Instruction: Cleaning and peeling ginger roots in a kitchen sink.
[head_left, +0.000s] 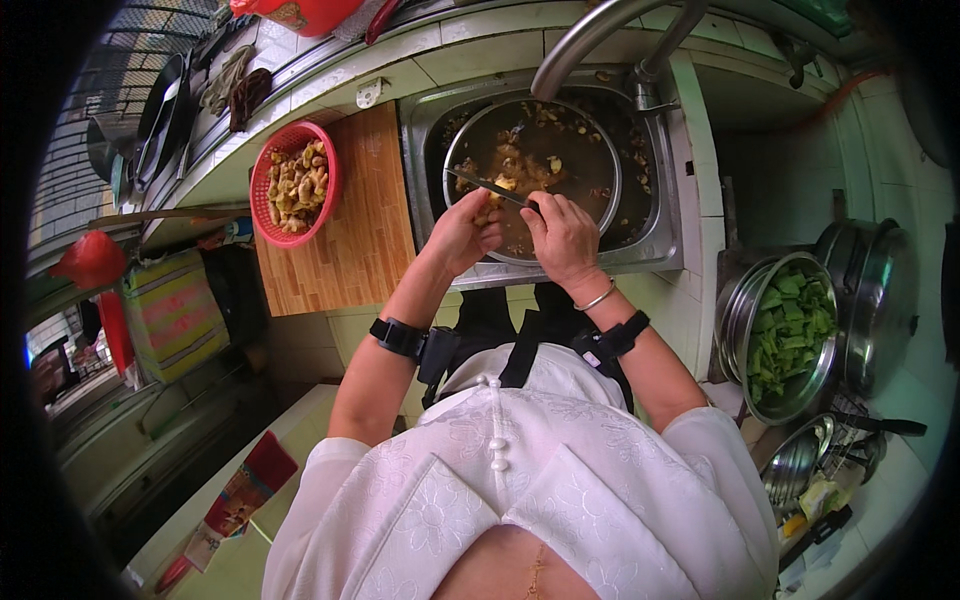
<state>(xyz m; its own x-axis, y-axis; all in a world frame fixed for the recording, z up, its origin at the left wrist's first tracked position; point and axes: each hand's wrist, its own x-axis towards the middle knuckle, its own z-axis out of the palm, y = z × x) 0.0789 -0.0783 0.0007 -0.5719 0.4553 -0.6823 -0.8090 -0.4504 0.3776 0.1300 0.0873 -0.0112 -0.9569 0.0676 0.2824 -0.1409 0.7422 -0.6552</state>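
Over a metal basin (616, 196) set in the steel sink (664, 225), my left hand (466, 229) grips a piece of ginger root (491, 202) between thumb and fingers. My right hand (561, 236) is closed around the handle of a knife (484, 182), its blade pointing left and lying against the top of the ginger. Brown, cloudy water fills the basin, with peel scraps (553, 163) floating in it. To the left, a pink plastic basket (259, 187) full of ginger pieces (296, 187) stands on a wooden board (367, 202). My fingers partly hide the held ginger.
A curved faucet (577, 45) reaches over the back of the sink. At right, a steel bowl (825, 360) holds cut green leaves (791, 322), beside a large lidded pot (885, 300). A wok (161, 112) and cloths (229, 79) lie on the ledge at upper left.
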